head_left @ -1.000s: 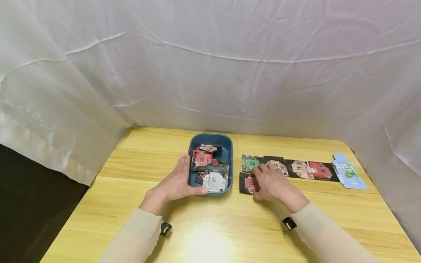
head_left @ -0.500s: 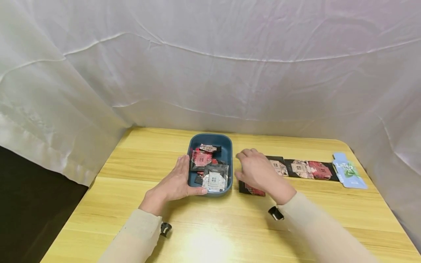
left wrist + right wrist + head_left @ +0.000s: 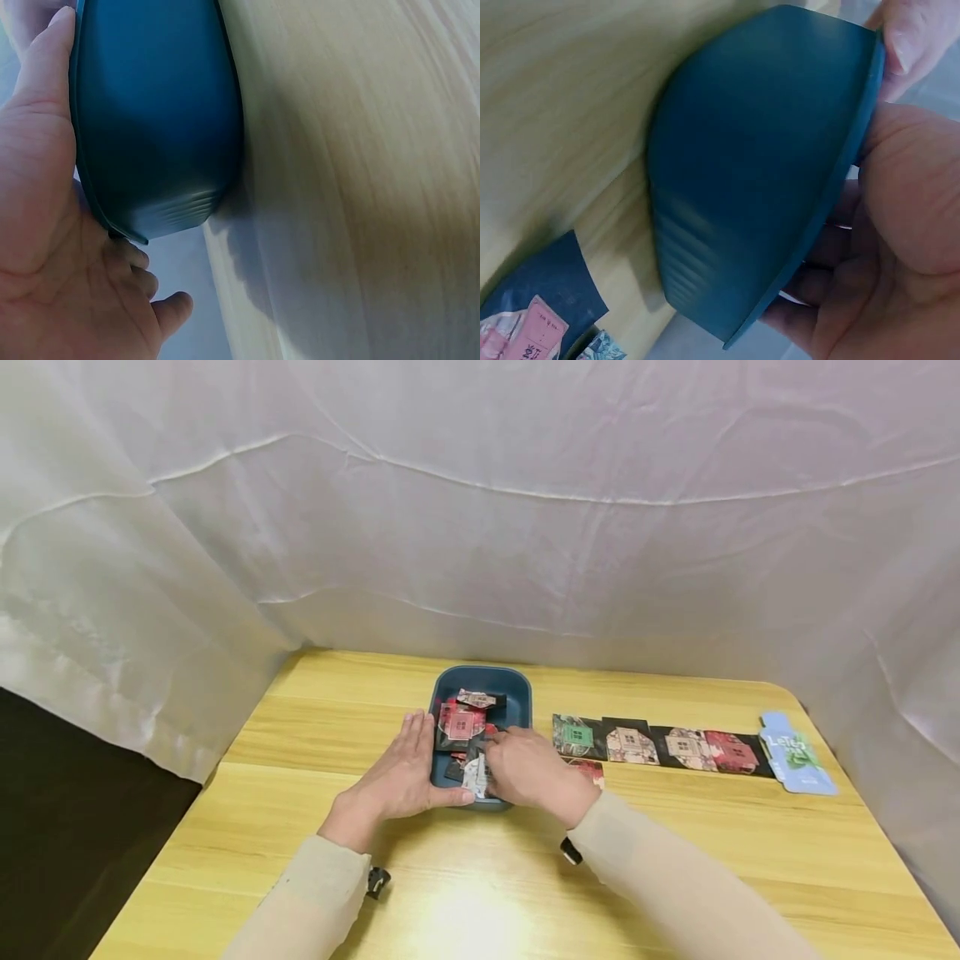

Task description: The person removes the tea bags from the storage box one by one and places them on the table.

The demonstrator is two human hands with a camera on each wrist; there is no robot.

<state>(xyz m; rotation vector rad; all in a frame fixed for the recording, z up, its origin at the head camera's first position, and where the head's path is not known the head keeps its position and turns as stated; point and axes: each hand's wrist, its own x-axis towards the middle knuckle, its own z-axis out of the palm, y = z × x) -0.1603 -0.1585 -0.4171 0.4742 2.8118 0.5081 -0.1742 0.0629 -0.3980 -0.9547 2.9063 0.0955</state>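
A dark blue plastic box (image 3: 517, 685) stands on the table, holding several tea sachets. My left hand (image 3: 397, 777) lies along its left side with straight fingers, the thumb over the near rim. Inside the box, my right hand (image 3: 528, 772) pinches a black-and-white sachet (image 3: 476, 774), which looks bent; its fingertips are partly hidden. A red-labelled sachet (image 3: 461, 724) and a small folded sachet (image 3: 478, 698) lie behind it. The right wrist view shows the outer wall of the box (image 3: 757, 165) beside the right palm.
Right of the box runs a row of sachets: a green-labelled sachet (image 3: 577, 735), a beige-labelled sachet (image 3: 632, 741) and others. A light blue packet (image 3: 798, 752) ends the row. Below it, a red sachet (image 3: 588, 768) is partly covered by my right hand. A white curtain (image 3: 480, 527) hangs behind the table.
My right hand has let go of the red sachet at the front of the row and moved left into the box, onto the black-and-white sachet. My left hand has stayed in place.
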